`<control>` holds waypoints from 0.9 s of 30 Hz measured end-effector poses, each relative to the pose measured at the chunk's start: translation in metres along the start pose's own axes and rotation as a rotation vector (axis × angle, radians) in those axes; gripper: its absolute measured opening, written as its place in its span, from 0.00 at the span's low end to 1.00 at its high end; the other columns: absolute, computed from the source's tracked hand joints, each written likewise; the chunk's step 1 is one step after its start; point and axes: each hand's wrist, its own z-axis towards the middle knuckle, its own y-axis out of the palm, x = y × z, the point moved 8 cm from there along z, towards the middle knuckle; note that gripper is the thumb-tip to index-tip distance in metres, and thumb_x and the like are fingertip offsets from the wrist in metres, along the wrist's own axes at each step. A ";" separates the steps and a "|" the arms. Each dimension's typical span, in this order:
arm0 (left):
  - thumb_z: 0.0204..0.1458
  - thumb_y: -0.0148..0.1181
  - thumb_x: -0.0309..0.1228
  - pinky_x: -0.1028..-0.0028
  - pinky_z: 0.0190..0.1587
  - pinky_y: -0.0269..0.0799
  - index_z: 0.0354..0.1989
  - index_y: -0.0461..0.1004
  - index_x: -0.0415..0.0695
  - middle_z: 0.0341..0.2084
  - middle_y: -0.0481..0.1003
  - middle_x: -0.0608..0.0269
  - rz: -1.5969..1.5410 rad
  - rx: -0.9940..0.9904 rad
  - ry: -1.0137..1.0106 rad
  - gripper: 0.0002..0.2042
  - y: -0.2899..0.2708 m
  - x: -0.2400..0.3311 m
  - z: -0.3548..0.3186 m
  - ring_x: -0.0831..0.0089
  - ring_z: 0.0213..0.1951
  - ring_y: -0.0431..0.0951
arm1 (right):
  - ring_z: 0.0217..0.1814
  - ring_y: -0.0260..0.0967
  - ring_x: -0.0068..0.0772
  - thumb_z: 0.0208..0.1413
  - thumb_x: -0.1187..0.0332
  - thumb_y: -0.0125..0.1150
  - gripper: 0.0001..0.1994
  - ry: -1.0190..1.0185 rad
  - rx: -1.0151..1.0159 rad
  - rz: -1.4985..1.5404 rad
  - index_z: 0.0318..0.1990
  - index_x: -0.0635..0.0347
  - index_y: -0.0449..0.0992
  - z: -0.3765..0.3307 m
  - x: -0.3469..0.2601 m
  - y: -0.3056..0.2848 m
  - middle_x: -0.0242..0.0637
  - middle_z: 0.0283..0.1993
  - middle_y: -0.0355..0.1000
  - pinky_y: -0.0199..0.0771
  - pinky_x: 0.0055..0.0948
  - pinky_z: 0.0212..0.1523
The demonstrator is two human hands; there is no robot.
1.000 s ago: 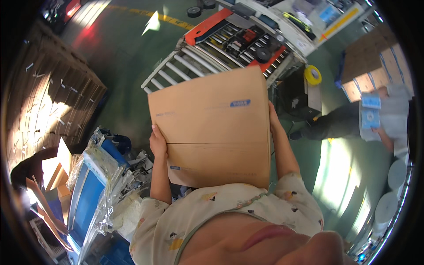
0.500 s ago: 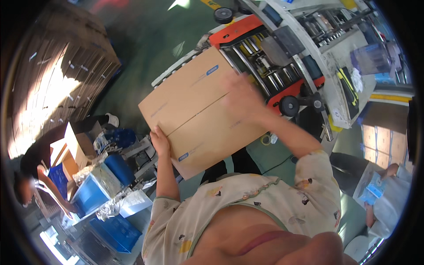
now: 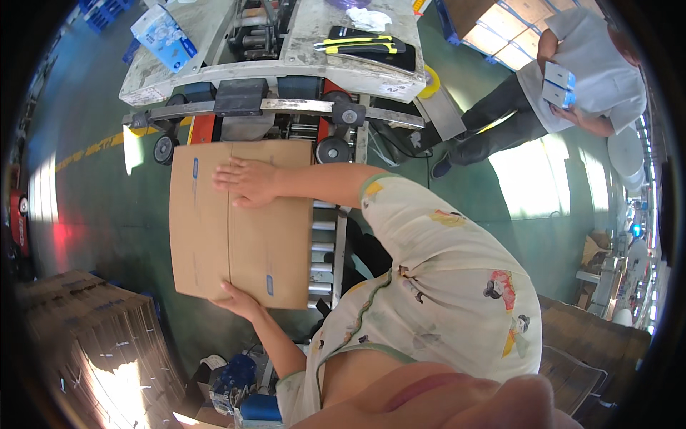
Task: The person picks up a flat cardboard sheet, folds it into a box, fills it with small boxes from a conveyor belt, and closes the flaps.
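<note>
A closed brown cardboard box (image 3: 275,236) with a seam along its top and small blue printed marks lies on the roller conveyor (image 3: 323,247). My right hand (image 3: 246,182) rests flat on the far part of the top, its fingers spread across the seam. At the near end, my left hand (image 3: 241,300) holds the edge, with one digit on the top rim and the other fingers along the side. The undersides of those fingers are hidden. Beyond the box stands a taping machine with orange-red side plates (image 3: 203,130) and black wheels.
A yellow-and-black cutter (image 3: 361,46) lies on a dark device on the machine's white table (image 3: 307,61). A blue-and-white pack (image 3: 163,37) stands at its left. Another person (image 3: 593,79) holds small packs at the right. Stacked flat cartons (image 3: 93,322) stand lower left.
My view and body have turned left, so the machine now lies straight ahead. The box has swung round to line up with it. My right hand, blurred before, now rests on the top.
</note>
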 end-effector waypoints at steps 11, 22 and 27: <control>0.52 0.50 0.39 0.61 0.49 0.65 0.59 0.37 0.37 0.52 0.57 0.40 -0.035 -0.102 -0.014 0.34 0.116 0.018 0.034 0.52 0.50 0.64 | 0.65 0.43 0.46 0.46 0.62 0.52 0.27 0.008 0.098 0.217 0.55 0.62 0.59 -0.119 -0.138 -0.029 0.47 0.61 0.51 0.41 0.43 0.63; 0.54 0.44 0.43 0.71 0.40 0.68 0.46 0.68 0.42 0.37 0.74 0.63 -0.266 -1.001 -0.010 0.18 0.131 -0.026 -0.037 0.72 0.38 0.73 | 0.39 0.68 0.49 0.47 0.57 0.51 0.18 0.526 -0.590 0.381 0.44 0.56 0.70 -0.306 -0.109 0.003 0.45 0.36 0.72 0.68 0.43 0.38; 0.48 0.48 0.42 0.65 0.37 0.67 0.30 0.75 0.39 0.28 0.75 0.52 0.395 -0.814 -0.246 0.17 0.000 -0.173 -0.174 0.61 0.31 0.74 | 0.43 0.67 0.50 0.49 0.56 0.51 0.21 0.163 -0.728 0.344 0.48 0.60 0.67 -0.273 -0.119 0.027 0.49 0.40 0.70 0.66 0.40 0.43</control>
